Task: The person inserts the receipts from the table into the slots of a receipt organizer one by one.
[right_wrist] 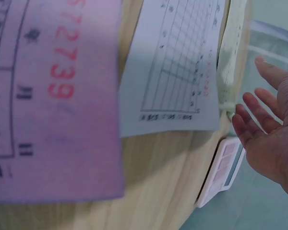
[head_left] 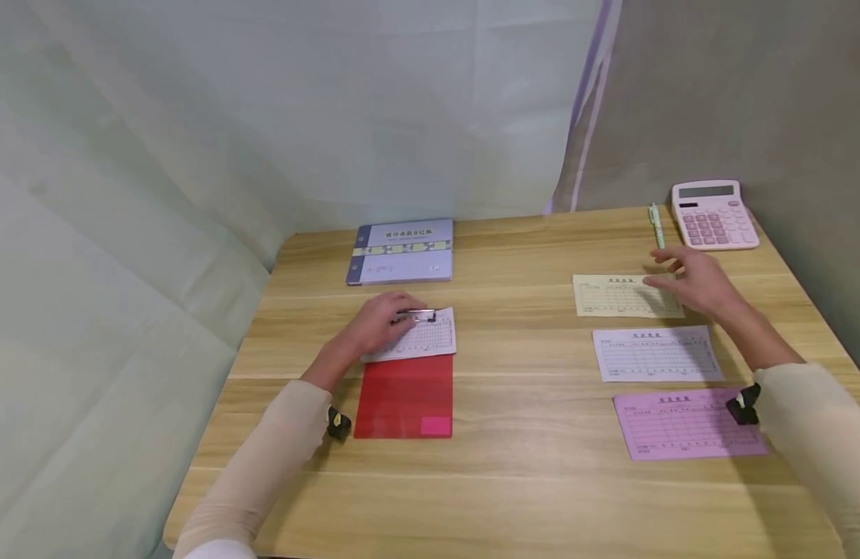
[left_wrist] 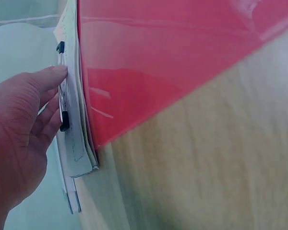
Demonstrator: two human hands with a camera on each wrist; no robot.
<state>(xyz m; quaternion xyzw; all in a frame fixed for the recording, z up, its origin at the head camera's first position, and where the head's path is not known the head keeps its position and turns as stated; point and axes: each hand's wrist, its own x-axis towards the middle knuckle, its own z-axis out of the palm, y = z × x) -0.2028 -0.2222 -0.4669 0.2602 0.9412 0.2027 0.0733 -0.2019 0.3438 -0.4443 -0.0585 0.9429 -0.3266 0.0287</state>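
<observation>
A red clipboard (head_left: 405, 400) lies on the left of the table with a stack of white printed slips (head_left: 430, 335) at its top. My left hand (head_left: 384, 320) grips its metal clip (head_left: 417, 314); in the left wrist view the thumb and fingers are at the clip (left_wrist: 62, 91) with its black end caps. My right hand (head_left: 702, 283) hovers over the right end of a yellow slip (head_left: 612, 296), fingers spread and loosely bent, holding nothing. Just beyond its fingertips is a light green pen (head_left: 657, 225).
A white slip (head_left: 657, 355) and a pink slip (head_left: 681, 427) lie below the yellow one, nearer the front. A pink calculator (head_left: 715, 217) sits at the back right corner. Behind the clipboard lies a ledger book (head_left: 402, 256). Curtains (head_left: 402, 116) hang behind the table (head_left: 528, 481).
</observation>
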